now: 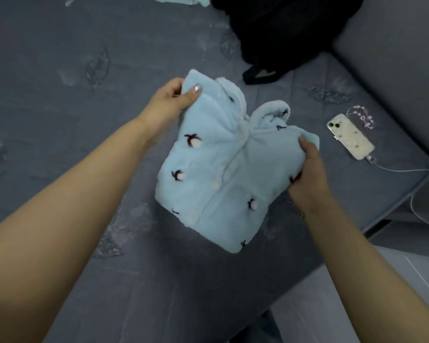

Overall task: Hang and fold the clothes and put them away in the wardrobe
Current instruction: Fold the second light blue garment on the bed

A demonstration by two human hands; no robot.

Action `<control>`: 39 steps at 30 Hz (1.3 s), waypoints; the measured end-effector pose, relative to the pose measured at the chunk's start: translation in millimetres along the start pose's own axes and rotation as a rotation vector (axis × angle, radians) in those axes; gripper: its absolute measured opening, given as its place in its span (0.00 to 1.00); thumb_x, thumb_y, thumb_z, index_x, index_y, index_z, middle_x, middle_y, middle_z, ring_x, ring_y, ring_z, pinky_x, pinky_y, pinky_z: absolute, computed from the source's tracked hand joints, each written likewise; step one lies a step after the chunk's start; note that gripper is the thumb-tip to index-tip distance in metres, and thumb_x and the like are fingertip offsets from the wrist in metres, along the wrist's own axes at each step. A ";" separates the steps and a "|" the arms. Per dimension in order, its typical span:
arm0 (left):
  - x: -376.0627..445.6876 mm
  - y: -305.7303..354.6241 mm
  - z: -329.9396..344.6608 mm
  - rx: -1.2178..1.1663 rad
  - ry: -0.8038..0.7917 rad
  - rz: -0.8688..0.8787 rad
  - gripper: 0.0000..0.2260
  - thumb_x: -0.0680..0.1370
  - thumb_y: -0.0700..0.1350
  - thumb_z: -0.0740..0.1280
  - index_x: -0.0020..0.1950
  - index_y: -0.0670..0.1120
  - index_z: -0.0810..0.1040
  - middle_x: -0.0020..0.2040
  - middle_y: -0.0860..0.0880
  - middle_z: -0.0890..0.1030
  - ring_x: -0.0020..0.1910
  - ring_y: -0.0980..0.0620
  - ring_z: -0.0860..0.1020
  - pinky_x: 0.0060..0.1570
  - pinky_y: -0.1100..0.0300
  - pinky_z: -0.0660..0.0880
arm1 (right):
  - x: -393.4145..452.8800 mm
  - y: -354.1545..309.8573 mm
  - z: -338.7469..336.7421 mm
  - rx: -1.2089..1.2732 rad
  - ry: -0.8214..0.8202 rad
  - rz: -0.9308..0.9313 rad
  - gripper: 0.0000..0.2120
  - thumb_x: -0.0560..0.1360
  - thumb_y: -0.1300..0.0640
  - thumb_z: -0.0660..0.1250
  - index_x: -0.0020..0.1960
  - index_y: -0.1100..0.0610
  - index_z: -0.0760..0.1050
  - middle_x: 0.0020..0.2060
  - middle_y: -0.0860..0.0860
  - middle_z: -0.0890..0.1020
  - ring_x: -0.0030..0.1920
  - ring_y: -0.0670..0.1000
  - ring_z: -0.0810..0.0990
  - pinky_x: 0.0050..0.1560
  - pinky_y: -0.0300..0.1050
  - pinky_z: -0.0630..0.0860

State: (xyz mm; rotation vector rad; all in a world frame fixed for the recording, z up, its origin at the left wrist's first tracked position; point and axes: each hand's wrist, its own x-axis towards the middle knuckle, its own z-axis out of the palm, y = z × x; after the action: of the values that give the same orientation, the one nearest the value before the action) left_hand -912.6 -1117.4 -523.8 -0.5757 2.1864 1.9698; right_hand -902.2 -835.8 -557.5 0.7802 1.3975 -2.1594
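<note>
- Your left hand (174, 99) grips the far left corner of the folded, fluffy pale-blue fleece garment (223, 169), which carries dark embroidered sprigs and small white pompoms; your thumb lies on top of the fabric and the fingers curl beneath it.
- Your right hand (307, 169) grips the garment's right edge, fingers curled round the fold and tucked under it.
- The garment is folded into a rough rectangle, collar bunched at the far end, and sits between your hands over the dark grey leaf-patterned bed cover (72, 120); whether its near end touches the cover cannot be told.
- A black bag (282, 28) lies on the cover beyond the garment.
- A white phone (349, 137) with a beaded charm rests to the right, a white cable (401, 170) plugged into it.
- Another pale-blue piece of cloth (181, 0) shows at the far edge.
</note>
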 end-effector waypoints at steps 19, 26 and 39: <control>-64.7 -129.3 6.7 -0.352 -0.398 -0.681 0.37 0.58 0.67 0.78 0.64 0.57 0.74 0.62 0.54 0.81 0.61 0.54 0.79 0.49 0.62 0.80 | 1.5 112.0 -54.8 -0.298 -0.172 0.194 0.32 0.72 0.48 0.73 0.73 0.47 0.66 0.65 0.44 0.78 0.64 0.47 0.77 0.62 0.48 0.75; -152.4 -162.9 57.5 -0.449 -0.442 -0.825 0.35 0.65 0.72 0.68 0.68 0.57 0.73 0.64 0.51 0.79 0.63 0.48 0.78 0.56 0.48 0.78 | 13.8 48.6 -68.5 -0.802 -0.136 0.040 0.25 0.61 0.38 0.77 0.55 0.42 0.76 0.46 0.33 0.83 0.45 0.35 0.82 0.38 0.28 0.77; -232.8 -185.3 109.2 -0.228 -0.003 -0.350 0.06 0.82 0.44 0.62 0.53 0.47 0.78 0.49 0.57 0.83 0.50 0.62 0.80 0.49 0.72 0.73 | -41.3 73.5 -151.9 -0.678 0.003 0.098 0.16 0.77 0.54 0.68 0.62 0.60 0.77 0.54 0.53 0.84 0.51 0.49 0.83 0.52 0.41 0.79</control>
State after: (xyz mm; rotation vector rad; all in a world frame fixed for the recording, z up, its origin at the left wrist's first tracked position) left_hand -646.3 -979.9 -627.1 -0.9145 1.7232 2.0282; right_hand -792.1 -721.7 -628.4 0.5641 1.8823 -1.4501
